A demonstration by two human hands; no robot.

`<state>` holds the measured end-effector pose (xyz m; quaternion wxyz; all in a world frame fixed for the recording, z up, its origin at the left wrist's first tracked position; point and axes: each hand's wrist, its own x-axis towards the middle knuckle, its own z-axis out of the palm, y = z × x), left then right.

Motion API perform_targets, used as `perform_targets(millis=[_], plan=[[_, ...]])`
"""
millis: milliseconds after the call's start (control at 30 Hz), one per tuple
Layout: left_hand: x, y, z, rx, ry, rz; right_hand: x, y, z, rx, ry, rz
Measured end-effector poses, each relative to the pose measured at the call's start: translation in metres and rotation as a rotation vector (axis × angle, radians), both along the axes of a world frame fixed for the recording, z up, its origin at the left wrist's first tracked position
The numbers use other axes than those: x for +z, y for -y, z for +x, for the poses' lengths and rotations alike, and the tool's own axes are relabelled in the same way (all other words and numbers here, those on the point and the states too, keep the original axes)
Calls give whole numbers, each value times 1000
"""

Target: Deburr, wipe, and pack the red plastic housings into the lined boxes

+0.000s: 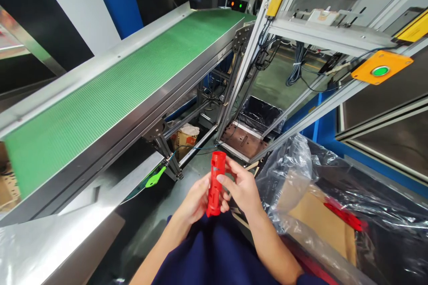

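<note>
A: What is being held, and where?

B: A bright red tube (pixel 215 192), just in front of the dark blue clothing (pixel 214 254) at the wearer's middle. It stands almost upright, its top tipped slightly to the right, with openings cut into its wall.

A: How would it feel?

B: Light and stiff, I would judge, like hollow moulded plastic. The shine suggests a smooth surface, perhaps a little slippery. It seems sturdy overall, though the thin edges around the openings might be its weaker spots (the material is my guess from its look alone).

A: Where is the best hold?

B: Probably on the solid stretches of wall, fingers on opposite sides, clear of the cut-outs.

A: And the hands?

B: Both are gripping the tube. The left hand (pixel 196 199) takes its left side, around the lower half. The right hand (pixel 244 187) comes from the right, thumb pressed on the near face around mid-height. Some fingertips show behind, low on the right; whose, I cannot tell. So the tube sits between the hands, its top end poking up above the left one.
</note>
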<state>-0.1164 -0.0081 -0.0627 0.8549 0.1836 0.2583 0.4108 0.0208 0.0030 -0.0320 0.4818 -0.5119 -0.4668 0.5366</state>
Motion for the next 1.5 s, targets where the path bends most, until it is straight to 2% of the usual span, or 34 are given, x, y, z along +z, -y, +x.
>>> perform_targets(millis=[67,133,233,333,400,500,767,900,1033,1133,1300,1400,1500], plan=[[4,2,-8,-123,-20,77,-1,-5,6,-36,-97,76],[8,3,-12,-163,-66,127,-1,-9,12,-28,-153,93],[16,5,-14,-87,-215,227,-2,-11,15,-10,-137,79],[23,4,-14,30,-564,467,-6,-11,14,-7,-133,64],[23,3,-15,96,-781,636,-8,-12,11,37,-149,41],[20,-1,-18,176,-937,790,-9,-13,5,72,-169,26],[14,-8,-23,276,-1037,1069,0,-16,-5,41,-117,53],[11,-10,-23,341,-1075,1191,-3,-14,-6,37,-94,71],[5,-12,-24,403,-1231,1289,-8,-13,-7,44,-120,65],[1,-13,-25,510,-1362,1368,-9,-13,-8,57,-149,53],[4,-15,-28,652,-1549,1463,-9,-17,-10,123,-180,65],[9,-19,-30,660,-1592,1494,-7,-22,-8,144,-183,87],[14,-29,-36,602,-1508,1529,2,-38,4,164,-134,146]])
